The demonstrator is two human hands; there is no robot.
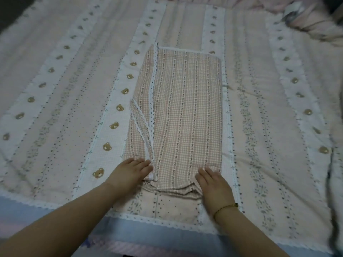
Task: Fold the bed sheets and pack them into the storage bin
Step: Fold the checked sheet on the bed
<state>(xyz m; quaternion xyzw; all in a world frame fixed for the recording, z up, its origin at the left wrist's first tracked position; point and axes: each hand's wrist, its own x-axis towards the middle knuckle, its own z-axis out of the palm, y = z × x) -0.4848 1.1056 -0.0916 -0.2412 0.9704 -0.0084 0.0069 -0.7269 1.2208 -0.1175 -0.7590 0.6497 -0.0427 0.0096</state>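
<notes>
A pink checked sheet [185,108] with white lace trim lies folded into a long narrow strip down the middle of the bed. Its near end is bunched and slightly rumpled. My left hand [130,171] lies flat on the strip's near left corner, fingers straight and together. My right hand [213,184] lies flat on the near right corner, fingers pointing away from me, a thin bracelet on the wrist. No storage bin is in view.
Under the strip a large pink quilt [65,99] with white bear-print bands covers the bed. Its lace front edge [148,222] runs across the near side. Rumpled pink bedding [306,21] is heaped at the far right corner.
</notes>
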